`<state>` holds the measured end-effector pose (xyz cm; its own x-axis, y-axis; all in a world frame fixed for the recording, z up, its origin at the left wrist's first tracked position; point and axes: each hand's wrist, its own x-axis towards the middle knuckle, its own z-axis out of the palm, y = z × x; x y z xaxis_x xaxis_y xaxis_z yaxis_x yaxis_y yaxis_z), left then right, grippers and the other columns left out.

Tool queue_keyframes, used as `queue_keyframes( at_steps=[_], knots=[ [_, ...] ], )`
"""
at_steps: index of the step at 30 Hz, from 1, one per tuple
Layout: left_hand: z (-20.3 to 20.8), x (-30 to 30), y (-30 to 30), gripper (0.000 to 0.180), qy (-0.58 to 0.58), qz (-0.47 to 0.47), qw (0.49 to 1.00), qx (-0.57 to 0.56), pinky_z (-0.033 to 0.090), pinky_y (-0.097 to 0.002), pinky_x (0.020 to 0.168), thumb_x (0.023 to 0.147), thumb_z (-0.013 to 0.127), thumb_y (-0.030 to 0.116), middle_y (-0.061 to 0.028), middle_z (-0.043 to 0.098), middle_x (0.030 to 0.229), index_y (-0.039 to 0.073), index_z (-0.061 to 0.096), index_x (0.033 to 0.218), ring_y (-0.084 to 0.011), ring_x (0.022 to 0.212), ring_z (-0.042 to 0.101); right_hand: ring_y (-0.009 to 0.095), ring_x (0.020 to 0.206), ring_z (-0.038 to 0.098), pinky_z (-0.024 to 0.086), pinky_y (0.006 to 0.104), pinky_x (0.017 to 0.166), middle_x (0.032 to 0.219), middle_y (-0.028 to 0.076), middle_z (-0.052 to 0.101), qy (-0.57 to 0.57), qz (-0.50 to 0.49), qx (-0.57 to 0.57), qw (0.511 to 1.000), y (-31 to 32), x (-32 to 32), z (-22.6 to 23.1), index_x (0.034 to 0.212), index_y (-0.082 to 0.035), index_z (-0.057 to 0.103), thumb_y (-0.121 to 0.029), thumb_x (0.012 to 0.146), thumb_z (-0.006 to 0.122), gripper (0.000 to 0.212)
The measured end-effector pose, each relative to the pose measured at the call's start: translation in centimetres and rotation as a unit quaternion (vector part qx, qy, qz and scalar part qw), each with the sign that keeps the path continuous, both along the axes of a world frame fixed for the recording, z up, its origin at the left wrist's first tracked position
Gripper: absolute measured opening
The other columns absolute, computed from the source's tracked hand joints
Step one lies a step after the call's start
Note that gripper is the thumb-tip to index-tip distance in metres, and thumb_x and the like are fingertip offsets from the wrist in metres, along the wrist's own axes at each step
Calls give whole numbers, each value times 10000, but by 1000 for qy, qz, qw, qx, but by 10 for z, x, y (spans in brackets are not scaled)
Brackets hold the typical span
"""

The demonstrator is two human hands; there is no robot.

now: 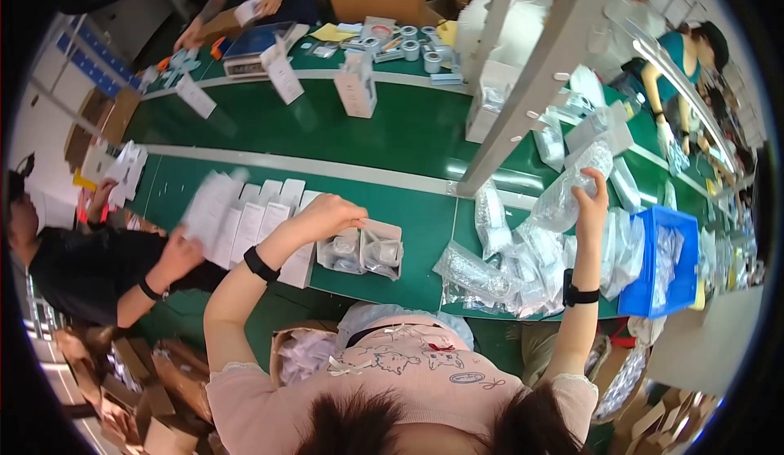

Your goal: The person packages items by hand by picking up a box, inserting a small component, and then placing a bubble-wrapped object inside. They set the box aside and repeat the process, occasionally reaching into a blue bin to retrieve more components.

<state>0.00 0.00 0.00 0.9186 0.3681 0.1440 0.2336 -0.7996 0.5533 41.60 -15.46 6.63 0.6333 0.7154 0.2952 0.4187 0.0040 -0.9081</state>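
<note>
Nearest, the left hand (331, 210) rests curled, fingers bent down, on the rim of an open white cardboard box (382, 247) holding bagged parts, beside a row of flat white cartons (265, 218) on the green conveyor belt (408, 128). Farther right, the right hand (591, 196) grips a clear plastic bubble-wrap bag (567, 194) lifted above a heap of similar clear bags (506, 267), next to a blue plastic crate (653, 283).

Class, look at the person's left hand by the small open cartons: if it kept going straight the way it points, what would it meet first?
Probably the open cartons holding bagged parts, just beyond the left hand; depth is unclear.
</note>
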Motion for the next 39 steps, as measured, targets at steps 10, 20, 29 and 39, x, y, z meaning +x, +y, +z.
queue_keyframes(
  at_steps=[10, 20, 29, 39],
  knots=[
    [41, 44, 60, 78, -99, 124, 983, 88, 414, -373, 518, 712, 584, 117, -144, 556, 648, 46, 565, 686, -325, 628, 549, 170, 969, 451, 293, 257, 890, 970, 56, 510, -57, -99, 20, 993, -59, -20, 11, 918, -5, 521, 5, 605, 553, 315],
    [35, 132, 215, 169, -67, 214, 965, 132, 400, -444, 591, 734, 588, 184, -187, 547, 678, 20, 555, 712, -365, 715, 534, 177, 967, 450, 287, 263, 896, 955, 53, 506, -69, -85, -42, 993, -52, -35, -4, 897, -9, 522, 13, 586, 559, 314],
    [6, 128, 300, 208, 10, 327, 935, 139, 443, -430, 699, 718, 601, 191, -162, 590, 856, 44, 572, 861, -338, 819, 551, 169, 948, 452, 287, 254, 887, 936, 49, 508, -33, -51, -63, 996, -37, -48, -22, 889, -13, 527, 32, 581, 566, 314],
    [24, 9, 153, 527, -31, 323, 937, 128, 351, -376, 908, 698, 632, 249, -202, 423, 1197, -4, 445, 1121, -333, 1118, 402, 171, 959, 457, 297, 264, 883, 970, 57, 522, 11, 69, -33, 997, -42, -71, -35, 910, -15, 548, -8, 642, 570, 269]
  ],
)
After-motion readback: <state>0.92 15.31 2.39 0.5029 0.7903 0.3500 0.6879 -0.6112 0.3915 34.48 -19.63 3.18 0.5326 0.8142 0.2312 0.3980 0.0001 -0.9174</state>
